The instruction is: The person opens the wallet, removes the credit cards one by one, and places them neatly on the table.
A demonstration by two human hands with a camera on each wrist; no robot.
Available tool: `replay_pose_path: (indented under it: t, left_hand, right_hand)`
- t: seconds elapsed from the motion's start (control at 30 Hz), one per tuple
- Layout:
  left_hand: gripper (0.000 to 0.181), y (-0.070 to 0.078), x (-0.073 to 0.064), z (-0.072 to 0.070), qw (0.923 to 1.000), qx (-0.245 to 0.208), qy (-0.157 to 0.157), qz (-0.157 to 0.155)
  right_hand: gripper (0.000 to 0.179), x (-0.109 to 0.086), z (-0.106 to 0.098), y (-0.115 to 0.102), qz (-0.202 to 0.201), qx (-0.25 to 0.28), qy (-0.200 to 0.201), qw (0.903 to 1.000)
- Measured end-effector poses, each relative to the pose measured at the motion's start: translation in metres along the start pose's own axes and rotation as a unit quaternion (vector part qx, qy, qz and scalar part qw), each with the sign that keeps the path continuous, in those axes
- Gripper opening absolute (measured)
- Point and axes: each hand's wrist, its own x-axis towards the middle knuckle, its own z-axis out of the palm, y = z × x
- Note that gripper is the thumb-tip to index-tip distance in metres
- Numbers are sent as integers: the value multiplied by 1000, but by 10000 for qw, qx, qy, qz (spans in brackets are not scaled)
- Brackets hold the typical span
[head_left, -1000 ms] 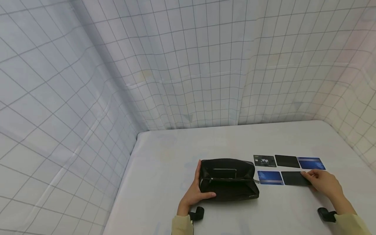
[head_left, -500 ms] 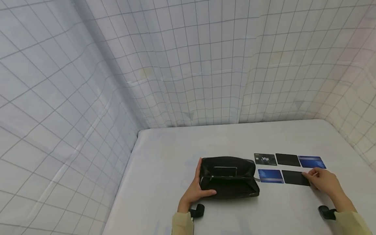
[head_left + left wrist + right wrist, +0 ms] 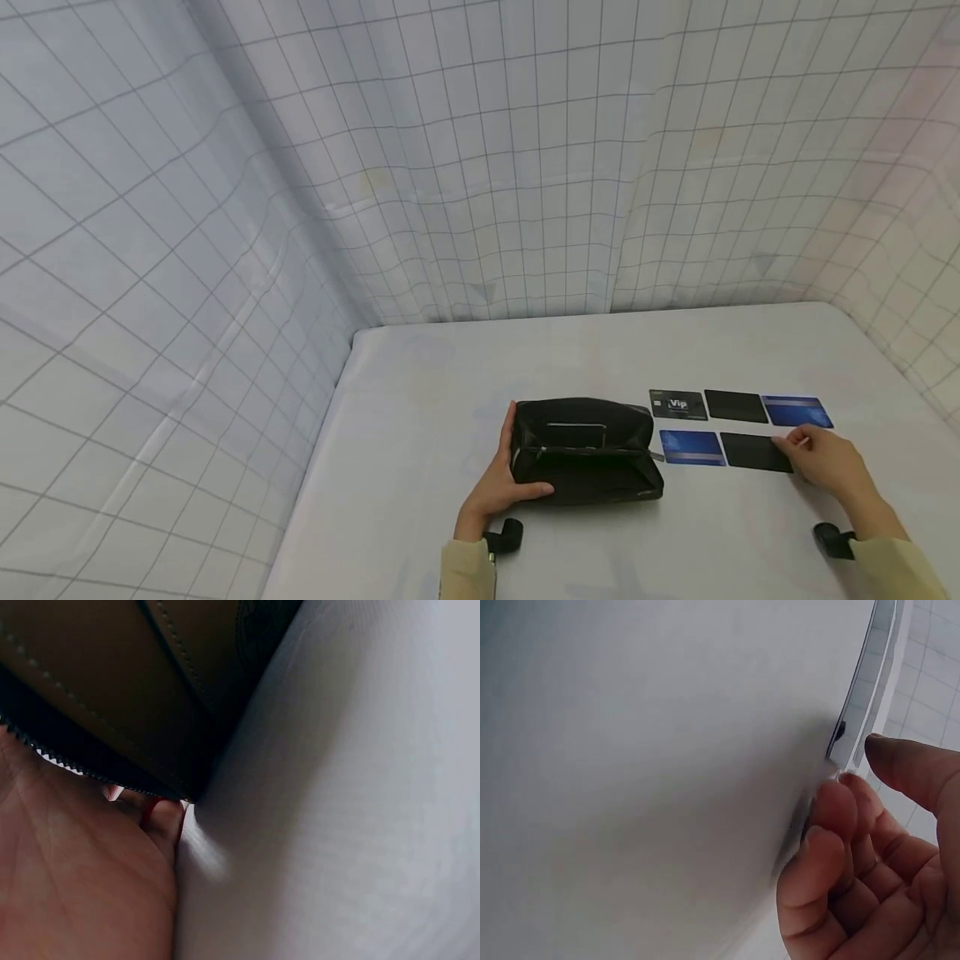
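A long black zip wallet (image 3: 588, 483) stands spread open on the white table, its pocket facing up. My left hand (image 3: 491, 492) grips its left end, thumb across the front and fingers behind. In the left wrist view, the palm of that hand (image 3: 82, 870) lies along the wallet's toothed zip (image 3: 82, 771). Farther right, a plain black card (image 3: 753, 452) lies flat in the front row of cards. My right hand (image 3: 828, 467) touches its right edge with the fingertips. In the right wrist view, the thumb stands apart from the bent fingers (image 3: 817, 862).
Left of that black card lies a blue card (image 3: 692, 447). The back row has a dark "Vip" card (image 3: 678, 404), another black card (image 3: 736, 406) and another blue card (image 3: 797, 412). White grid-patterned curtains (image 3: 480, 167) enclose the table (image 3: 420, 392) at the back and sides.
The view shifts slightly. Both hands stay almost where they were, the left on the wallet and the right at the black card's edge. The cards keep their places.
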Motion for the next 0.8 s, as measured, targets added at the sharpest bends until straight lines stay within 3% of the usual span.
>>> replay_pose_path:
  t: [0.13, 0.23, 0.33, 0.57, 0.8]
  left_hand:
    - [123, -22, 3, 2, 9999, 62, 106, 46]
    - [124, -30, 5, 3, 9998, 67, 157, 64]
    - [124, -25, 5, 1, 9999, 52, 114, 47]
    - [121, 7, 0, -1, 9999, 119, -50, -71]
    - [119, 11, 0, -2, 9998, 159, -78, -83]
  right_hand:
    - [52, 0, 3, -9, 47, -60, 117, 9999]
    - [50, -1, 5, -24, -246, 14, 305, 9992]
    - [46, -2, 4, -48, -662, 98, 409, 9969]
    - [28, -6, 4, -118, -1698, 333, 436, 9840]
    - [19, -11, 14, -173, -2631, 782, 286, 9612]
